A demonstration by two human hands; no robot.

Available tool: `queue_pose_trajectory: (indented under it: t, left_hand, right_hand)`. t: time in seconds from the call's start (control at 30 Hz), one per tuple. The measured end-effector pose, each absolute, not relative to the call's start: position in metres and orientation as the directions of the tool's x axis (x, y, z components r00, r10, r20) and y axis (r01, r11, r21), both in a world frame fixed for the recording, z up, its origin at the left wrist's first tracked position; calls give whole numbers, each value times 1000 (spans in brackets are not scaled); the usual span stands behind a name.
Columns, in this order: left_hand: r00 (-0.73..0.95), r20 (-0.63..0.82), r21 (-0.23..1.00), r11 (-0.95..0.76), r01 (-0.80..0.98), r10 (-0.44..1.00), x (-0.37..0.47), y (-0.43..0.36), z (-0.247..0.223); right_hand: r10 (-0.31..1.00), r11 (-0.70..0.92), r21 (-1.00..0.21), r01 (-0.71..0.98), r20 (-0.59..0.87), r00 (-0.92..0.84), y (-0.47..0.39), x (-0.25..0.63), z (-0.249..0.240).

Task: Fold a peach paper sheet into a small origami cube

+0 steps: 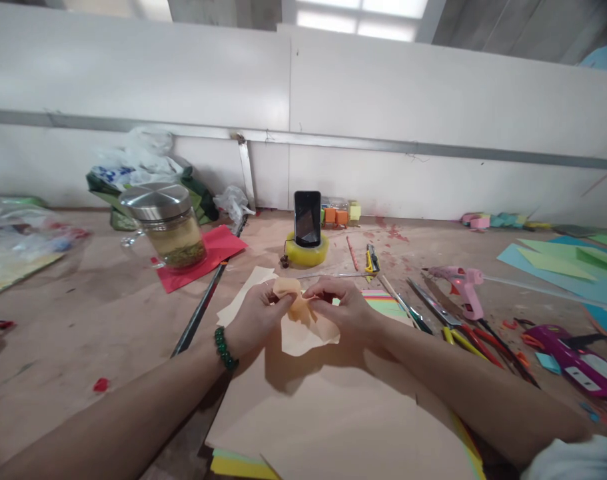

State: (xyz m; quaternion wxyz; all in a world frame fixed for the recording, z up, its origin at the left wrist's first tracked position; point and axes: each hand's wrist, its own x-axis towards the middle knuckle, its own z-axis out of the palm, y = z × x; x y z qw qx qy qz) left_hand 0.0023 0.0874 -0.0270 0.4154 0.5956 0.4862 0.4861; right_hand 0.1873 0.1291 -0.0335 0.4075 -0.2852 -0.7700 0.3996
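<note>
A piece of peach paper (303, 333) is held up over the near middle of the table (133, 333), above a stack of coloured sheets (328, 413). Its upper left part is pinched between the thumb and fingers of the left hand (263, 310), which are closed on it. Its upper right edge is pinched in the same way by the right hand (346, 307). A green bead bracelet (225, 348) is worn on the left wrist. Beyond the hands, a phone (307, 219) is propped upright in a roll of yellow tape (308, 250). To the left, a lidded glass mug (170, 230) is set on red paper (223, 248). To the right, scissors (436, 303) and a pink glue gun (460, 287) are seen.
</note>
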Motion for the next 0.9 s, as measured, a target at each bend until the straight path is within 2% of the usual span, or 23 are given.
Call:
queue_pose_trajectory:
  t: [0.1,0.3,0.47,0.67,0.9]
  left_hand:
    - [69,185,961,-196,197,980,3,87,-27]
    - [75,205,943,-218,251,976,3,87,-27]
    - [101,226,915,-247,320,969,2,87,-26]
    - [120,269,857,-294,424,956,3,86,-26]
    - [211,285,779,-354,517,935,4,82,-24]
  right_hand:
    - [696,622,-775,109,483,-531,128,187,-32]
    - [665,665,-744,65,549,-506,128,186,-34]
    - [587,741,-671,21,631,-507,126,186,-36]
    - [568,769,-638,36,656,-497,125,186,-38]
    - [628,720,-687,102,581,-517,125,184,-39]
